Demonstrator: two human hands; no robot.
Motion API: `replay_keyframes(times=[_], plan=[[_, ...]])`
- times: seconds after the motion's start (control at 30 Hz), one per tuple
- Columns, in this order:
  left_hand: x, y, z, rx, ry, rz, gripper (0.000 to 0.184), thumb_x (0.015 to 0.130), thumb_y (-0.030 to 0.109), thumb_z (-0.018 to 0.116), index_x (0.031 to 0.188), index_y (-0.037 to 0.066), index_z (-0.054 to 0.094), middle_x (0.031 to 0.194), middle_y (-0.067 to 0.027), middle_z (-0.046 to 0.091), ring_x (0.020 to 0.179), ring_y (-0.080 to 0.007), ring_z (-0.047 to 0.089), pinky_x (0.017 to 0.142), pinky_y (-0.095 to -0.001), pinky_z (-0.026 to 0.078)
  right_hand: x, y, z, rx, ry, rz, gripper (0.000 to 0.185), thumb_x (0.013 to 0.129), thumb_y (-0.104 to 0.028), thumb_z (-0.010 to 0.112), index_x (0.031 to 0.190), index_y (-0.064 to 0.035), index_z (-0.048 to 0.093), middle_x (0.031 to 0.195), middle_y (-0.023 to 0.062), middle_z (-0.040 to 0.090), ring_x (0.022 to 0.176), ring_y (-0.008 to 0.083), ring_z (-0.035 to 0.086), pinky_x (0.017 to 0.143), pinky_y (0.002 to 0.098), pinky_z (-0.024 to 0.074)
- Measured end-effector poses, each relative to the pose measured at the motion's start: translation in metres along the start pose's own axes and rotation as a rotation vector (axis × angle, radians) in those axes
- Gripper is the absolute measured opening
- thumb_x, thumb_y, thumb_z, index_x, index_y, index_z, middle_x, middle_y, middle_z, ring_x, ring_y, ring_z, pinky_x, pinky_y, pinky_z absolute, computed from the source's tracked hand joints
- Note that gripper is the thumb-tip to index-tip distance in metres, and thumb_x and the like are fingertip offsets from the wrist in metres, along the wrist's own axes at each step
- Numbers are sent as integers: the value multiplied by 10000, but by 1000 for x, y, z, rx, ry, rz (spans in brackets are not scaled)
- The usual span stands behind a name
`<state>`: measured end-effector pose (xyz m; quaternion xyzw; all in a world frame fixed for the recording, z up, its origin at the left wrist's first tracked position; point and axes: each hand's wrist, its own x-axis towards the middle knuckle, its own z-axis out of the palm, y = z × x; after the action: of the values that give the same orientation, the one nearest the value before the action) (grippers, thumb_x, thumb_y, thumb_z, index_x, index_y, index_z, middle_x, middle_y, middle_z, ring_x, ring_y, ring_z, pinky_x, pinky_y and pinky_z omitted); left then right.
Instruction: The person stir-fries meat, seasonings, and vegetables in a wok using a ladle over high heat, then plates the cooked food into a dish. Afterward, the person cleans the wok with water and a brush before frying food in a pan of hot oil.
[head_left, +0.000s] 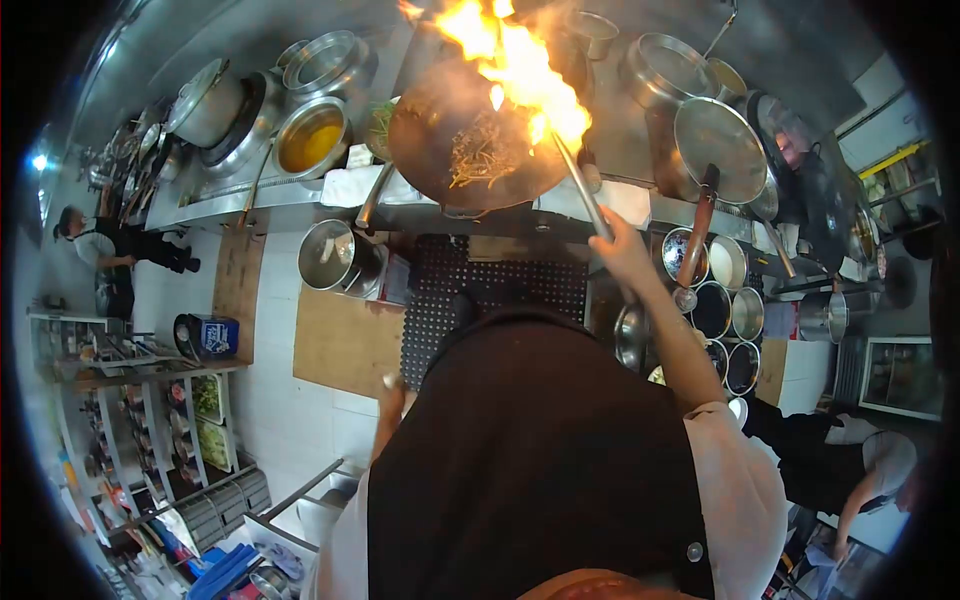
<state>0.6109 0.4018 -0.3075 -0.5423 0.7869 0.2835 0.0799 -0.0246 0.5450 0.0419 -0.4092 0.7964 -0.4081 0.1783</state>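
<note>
My right hand [624, 250] is closed around the handle of a long-handled metal cooking tool [577, 180]. The tool slants up into a large dark wok [425, 150], where its head is hidden by tall flames [525, 80]. Browned, stringy food [485, 150] lies in the wok's middle. The wok's own handle [374, 195] sticks out at its near left, beside a folded white cloth [352, 185]. Low at my left side, well away from the wok, is my left hand [392, 388]; its fingers are mostly hidden, with a small whitish patch at their tip.
Left of the wok stands a pot of yellow liquid [312, 138]. A wooden-handled strainer [718, 150] lies at right, above several round containers [712, 308]. A steel pot [328, 255] stands below the counter edge. One person [115, 255] is at far left, another [870, 465] at lower right.
</note>
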Motion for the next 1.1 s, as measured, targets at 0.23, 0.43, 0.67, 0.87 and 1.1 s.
replay_keyframes(times=[0.23,0.43,0.67,0.87,1.1], plan=[[66,155,-126,-435,17,-138,454,828,210,758,1205,-21,656,1057,-220,740,947,-339,743,779,-457,584,83,-13,45,152,-81,193,672,883,-109,689,1513,-27,471,911,179,679,611,252,635,529,370,509],[25,151,-111,-537,-83,-269,479,813,172,780,1256,24,675,1089,-159,741,989,-291,721,852,-430,568,0,-36,60,77,-278,35,720,884,-140,721,1534,-23,433,1226,252,689,1100,379,677,955,410,518],[38,185,-121,-1468,-132,-369,332,953,212,665,1249,73,610,923,-82,696,786,-221,701,651,-364,598,32,-24,24,312,-351,252,691,920,-97,677,1568,-79,435,796,1,579,566,64,515,471,256,417],[93,355,-215,-1488,-299,-207,568,1021,674,453,1169,153,623,919,-41,716,742,-207,700,579,-376,563,20,8,73,-155,100,-35,741,912,-161,672,1567,-7,363,1145,309,676,932,420,710,861,441,556],[161,456,-233,-1563,-170,-280,307,1001,426,608,1026,120,613,834,-24,659,665,-183,647,485,-330,456,75,-30,55,399,-220,348,757,904,-96,688,1587,-41,368,782,61,629,532,121,534,512,307,474]])
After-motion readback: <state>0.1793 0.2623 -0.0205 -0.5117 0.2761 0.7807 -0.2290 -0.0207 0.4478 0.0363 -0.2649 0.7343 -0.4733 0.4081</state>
